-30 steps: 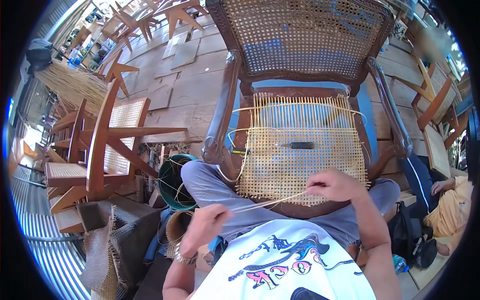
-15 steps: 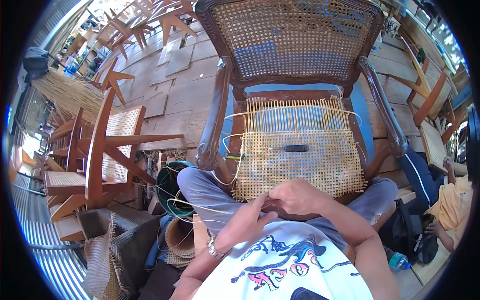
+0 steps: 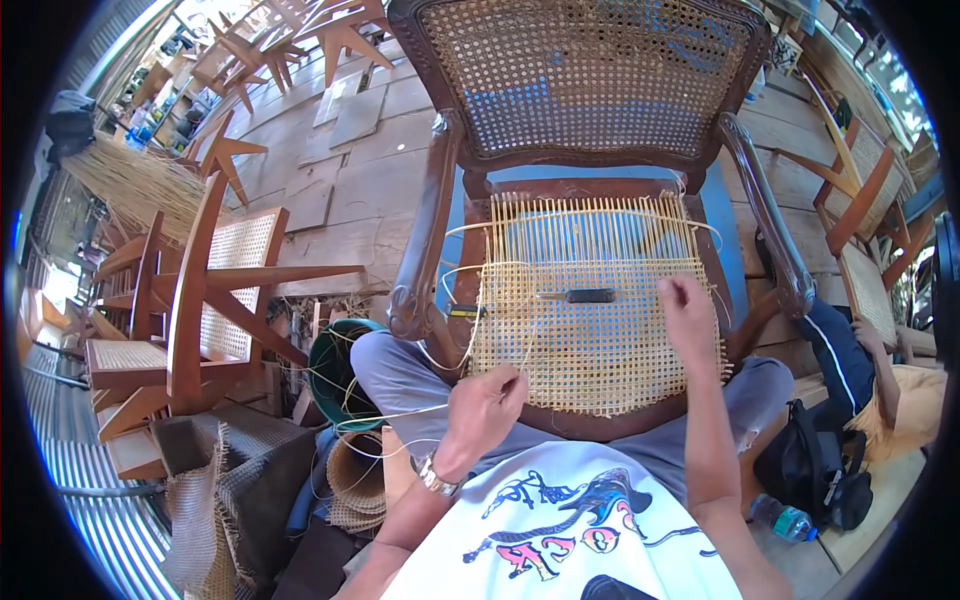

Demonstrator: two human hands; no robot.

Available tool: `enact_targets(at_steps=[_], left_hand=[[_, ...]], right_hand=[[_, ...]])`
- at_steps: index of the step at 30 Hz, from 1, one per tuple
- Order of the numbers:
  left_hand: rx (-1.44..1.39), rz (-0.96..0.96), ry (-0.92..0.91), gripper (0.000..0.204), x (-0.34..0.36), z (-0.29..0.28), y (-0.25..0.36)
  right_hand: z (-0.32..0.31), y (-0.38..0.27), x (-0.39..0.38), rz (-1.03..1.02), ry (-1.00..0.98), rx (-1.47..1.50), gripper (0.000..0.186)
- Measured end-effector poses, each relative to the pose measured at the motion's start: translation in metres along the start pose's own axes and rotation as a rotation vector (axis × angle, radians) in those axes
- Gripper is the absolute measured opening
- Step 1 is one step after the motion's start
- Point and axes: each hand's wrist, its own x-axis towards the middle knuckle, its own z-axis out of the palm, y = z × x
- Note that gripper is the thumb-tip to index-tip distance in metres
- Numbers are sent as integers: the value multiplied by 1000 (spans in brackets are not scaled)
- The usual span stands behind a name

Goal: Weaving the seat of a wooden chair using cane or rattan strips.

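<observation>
Left hand (image 3: 483, 405) pinches thin cane strand (image 3: 400, 412); fingertips hidden.

Bright daylight, sharp centre — fisheye bending and black rim at edges.

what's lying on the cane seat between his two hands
A small dark tool lies on the woven cane seat, between left hand and right hand, in the head view.

Both forearms enter from the lower edge, bare. The left hand (image 3: 487, 405) is drawn close to the torso, fingers curled into a closed pinch, palm turned inward, with a metal-banded watch on its wrist. The right hand (image 3: 690, 318) is extended farther forward on a nearly straight forearm, back of the hand upward, fingers bent downward.
</observation>
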Motion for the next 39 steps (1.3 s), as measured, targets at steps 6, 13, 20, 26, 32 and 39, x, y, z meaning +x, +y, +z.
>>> enact_targets(at_steps=[6, 13, 20, 26, 32, 39], left_hand=[[234, 264, 49, 17, 17, 56, 11], [278, 228, -125, 17, 19, 73, 9], [-252, 314, -419, 48, -27, -67, 56], [-932, 369, 245, 27, 8, -195, -23], [-183, 116, 382, 25, 205, -122, -140], [-239, 132, 120, 32, 299, -23, -204]], right_hand=[[84, -32, -57, 464, -372, 539, 51], [104, -47, -28, 336, -328, 333, 29], [89, -8, -19, 18, -278, -83, 23], [48, 48, -7, -135, -140, -461, 23], [57, 60, 10, 137, -29, -577, 24], [101, 43, 7, -27, -79, -352, 11]])
